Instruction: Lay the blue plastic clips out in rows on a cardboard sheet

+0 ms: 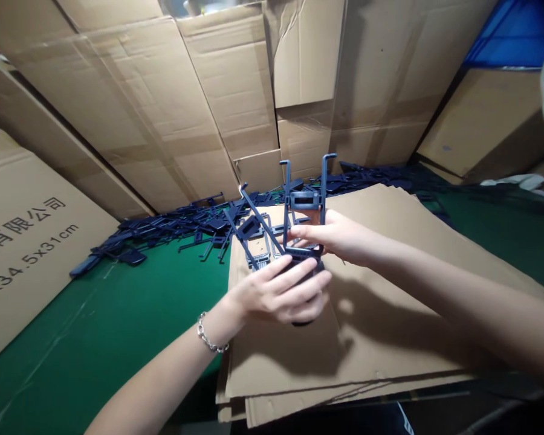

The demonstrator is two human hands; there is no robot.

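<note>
Head view: where is the frame point(304, 205)?

Up in both hands, above the card point(272, 362) — clear of it, by the look of the shadow below.

How are the hands set?

The left hand point(283, 293) curls over the dark lower end, fingers close together and bent across it. The right hand point(338, 237) grips from the far right side, one digit laid across the lower part; I can't tell where its other fingers press, since the frame hides them.

How far along is the work?

Partway, I'd judge. Two posts point(323, 187) are joined across, but the lower end is covered, so I can't say whether this piece is finished. Some parts point(259, 258) lie on the card just behind the left hand, and a long heap point(199, 220) of dark pieces runs along the back of the green table point(104, 314), at the foot of the boxes point(127, 90). Going by that heap, plenty is left.

Which way does the frame point?

Its long axis stands nearly upright in view, from the left hand to the posts' free tips. Those aim up and bend outward — one left, one right. Beside it a thin bar point(262, 219) slants up and left; whether that's attached, I can't tell.
</note>
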